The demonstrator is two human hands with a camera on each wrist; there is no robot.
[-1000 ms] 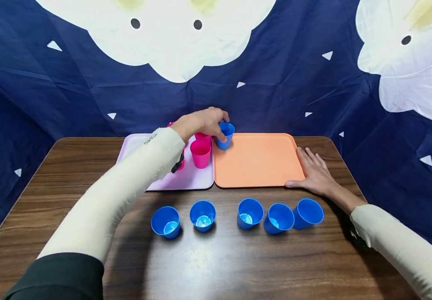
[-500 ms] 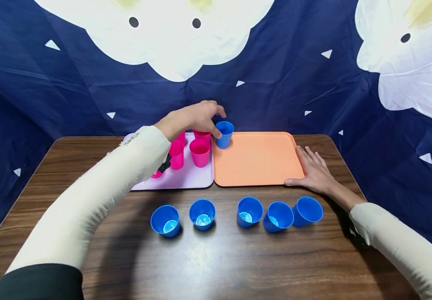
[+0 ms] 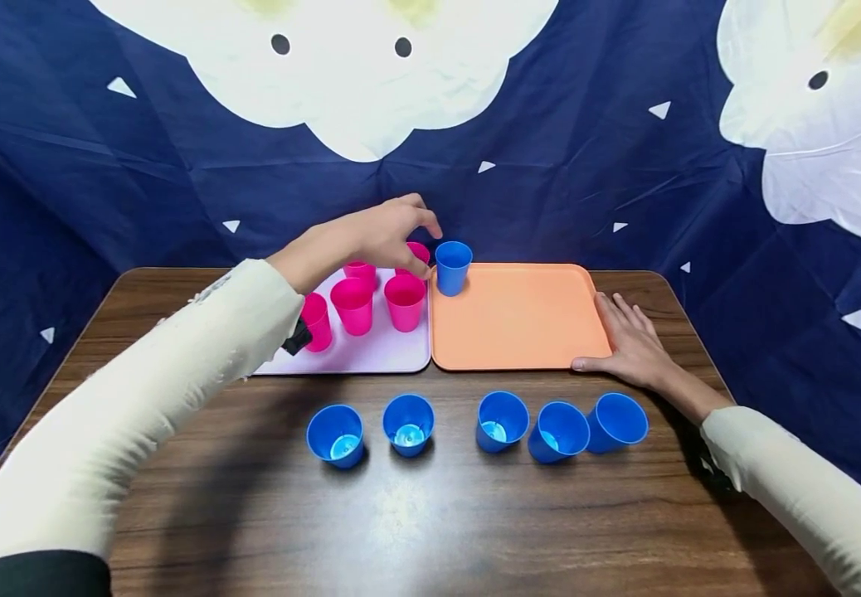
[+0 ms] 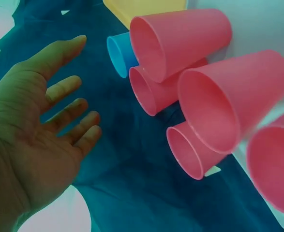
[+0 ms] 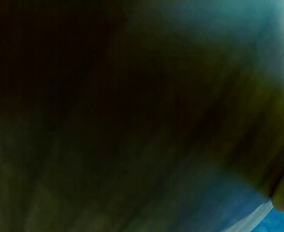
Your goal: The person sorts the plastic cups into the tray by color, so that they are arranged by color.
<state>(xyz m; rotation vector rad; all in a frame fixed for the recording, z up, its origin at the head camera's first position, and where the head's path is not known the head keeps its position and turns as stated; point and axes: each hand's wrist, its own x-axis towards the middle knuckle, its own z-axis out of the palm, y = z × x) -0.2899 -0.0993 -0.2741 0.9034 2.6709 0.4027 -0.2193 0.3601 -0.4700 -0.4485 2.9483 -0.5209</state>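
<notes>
My left hand [image 3: 386,236] hovers over the back of the lilac tray [image 3: 401,362], its fingers spread and holding nothing. Just right of it a blue cup [image 3: 453,269] stands upright at the back left corner of the orange tray [image 3: 520,323]. Several pink cups [image 3: 405,305] stand on the lilac tray under and beside the left arm. In the left wrist view the bare palm [image 4: 40,130] is apart from the pink cups [image 4: 233,99] and the blue cup [image 4: 121,53]. My right hand [image 3: 630,348] rests flat at the orange tray's right edge. The right wrist view is mostly dark and blurred.
Several blue cups [image 3: 502,421] stand upright in a loose row on the wooden table [image 3: 430,531], in front of the trays. A dark blue cloth [image 3: 550,199] with white clouds hangs behind the table's back edge.
My left hand has let go of the blue cup and moved away to the left. The cup stays on the orange tray. My right hand has kept its place.
</notes>
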